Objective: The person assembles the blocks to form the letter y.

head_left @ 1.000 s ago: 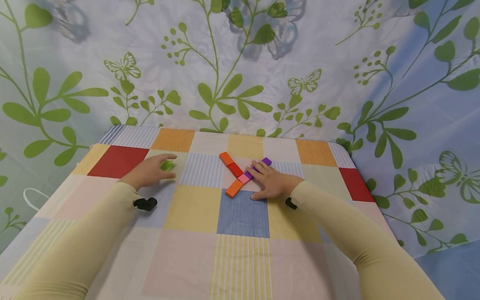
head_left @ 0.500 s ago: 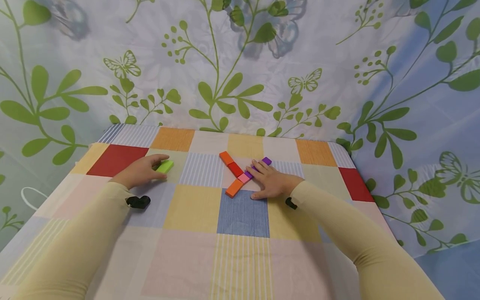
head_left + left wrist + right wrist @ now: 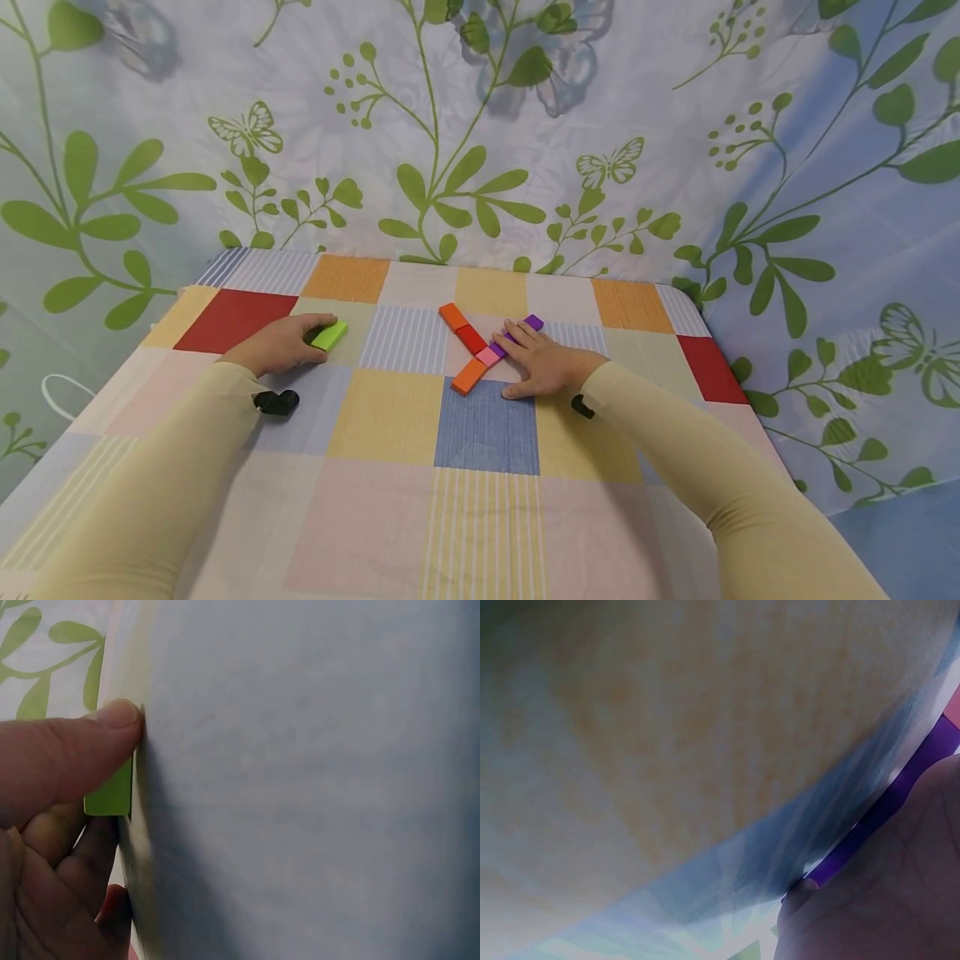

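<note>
A lime-green rectangular block (image 3: 329,336) lies on the left part of the table. My left hand (image 3: 277,344) has it between thumb and fingers, pinching its near left end. In the left wrist view the thumb (image 3: 75,754) passes in front of the green block (image 3: 110,791), the fingers behind it. On the right, my right hand (image 3: 546,365) rests with spread fingers over a row of purple blocks (image 3: 533,322), which it partly hides. In the right wrist view the purple blocks (image 3: 915,772) run along the edge of the palm.
A pink block (image 3: 488,357) joins the purple row. Beside it lie an orange block (image 3: 468,377), a red block (image 3: 471,339) and another orange block (image 3: 452,316), forming a branching shape. A patchwork cloth (image 3: 382,417) covers the table; a leaf-patterned curtain (image 3: 480,125) hangs behind.
My left hand first moved left, and more of the green block came into view. Since then its thumb and fingers have closed in on the block. My right hand has stayed still.
</note>
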The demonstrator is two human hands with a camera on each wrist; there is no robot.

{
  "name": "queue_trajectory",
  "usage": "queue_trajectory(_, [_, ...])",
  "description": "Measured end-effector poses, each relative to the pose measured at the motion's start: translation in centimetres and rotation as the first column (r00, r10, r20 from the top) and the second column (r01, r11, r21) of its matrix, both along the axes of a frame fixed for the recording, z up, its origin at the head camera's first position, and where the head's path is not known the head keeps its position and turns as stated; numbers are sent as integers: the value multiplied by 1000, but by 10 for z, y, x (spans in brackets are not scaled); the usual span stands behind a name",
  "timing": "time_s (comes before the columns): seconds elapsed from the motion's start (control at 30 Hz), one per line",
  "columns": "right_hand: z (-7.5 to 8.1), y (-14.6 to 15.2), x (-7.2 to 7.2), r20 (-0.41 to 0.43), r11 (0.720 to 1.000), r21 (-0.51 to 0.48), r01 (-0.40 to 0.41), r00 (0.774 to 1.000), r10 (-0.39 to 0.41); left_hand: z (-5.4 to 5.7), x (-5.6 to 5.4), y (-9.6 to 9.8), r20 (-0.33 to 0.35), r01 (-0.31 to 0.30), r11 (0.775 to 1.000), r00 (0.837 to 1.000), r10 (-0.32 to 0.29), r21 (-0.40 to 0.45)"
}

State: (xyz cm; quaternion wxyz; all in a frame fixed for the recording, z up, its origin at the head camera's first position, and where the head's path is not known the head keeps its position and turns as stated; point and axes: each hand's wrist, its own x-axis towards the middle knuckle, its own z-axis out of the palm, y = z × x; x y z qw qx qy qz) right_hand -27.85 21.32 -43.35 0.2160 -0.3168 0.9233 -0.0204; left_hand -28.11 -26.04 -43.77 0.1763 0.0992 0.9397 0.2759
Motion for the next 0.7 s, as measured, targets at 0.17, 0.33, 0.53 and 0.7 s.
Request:
queue_trajectory(0.17, [2, -1, 0, -1, 1000, 8, -4, 1000, 4, -1, -2, -1, -10, 8, 1000, 1000, -8, 2])
queue_trajectory(0.33, [2, -1, 0, 4, 1000, 11, -3, 1000, 3, -2, -3, -2, -9, 0, 1000, 1000, 0, 4])
queue_trajectory(0.53, [0, 0, -1, 4, 1000, 16, -3, 1000, 3, -3, -3, -2, -14, -8, 1000, 1000, 8, 21])
queue_trajectory(0.7, [-3, 0, -3, 1, 999, 33, 4, 1000, -4, -3, -4, -2, -24, -6, 999, 1000, 7, 38])
